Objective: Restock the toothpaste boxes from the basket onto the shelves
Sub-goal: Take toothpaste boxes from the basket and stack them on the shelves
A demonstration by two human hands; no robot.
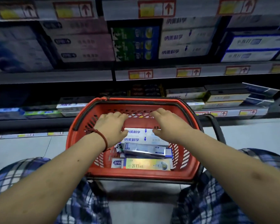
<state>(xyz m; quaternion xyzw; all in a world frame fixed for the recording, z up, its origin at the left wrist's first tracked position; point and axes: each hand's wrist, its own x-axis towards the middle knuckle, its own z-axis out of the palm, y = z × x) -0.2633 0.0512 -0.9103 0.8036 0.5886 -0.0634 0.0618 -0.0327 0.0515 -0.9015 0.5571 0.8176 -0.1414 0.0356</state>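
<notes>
Left hand (111,126), right hand (170,125) low inside red basket (136,174), bracketing ends of white toothpaste boxes (139,135), likely for two-handed lift. Fingers (120,114) loose, gripping nothing yet. Matching stock (184,38) on shelf (168,72) above.

Bare left hand (111,126), bare right hand (170,125), forearms uncovered. Red braided cord bracelet (102,136) round left wrist. Blue-white-black plaid garment (205,199) on legs.

Toothpaste boxes (139,135) in the basket (136,175), shelves (55,76) behind and above it.
</notes>
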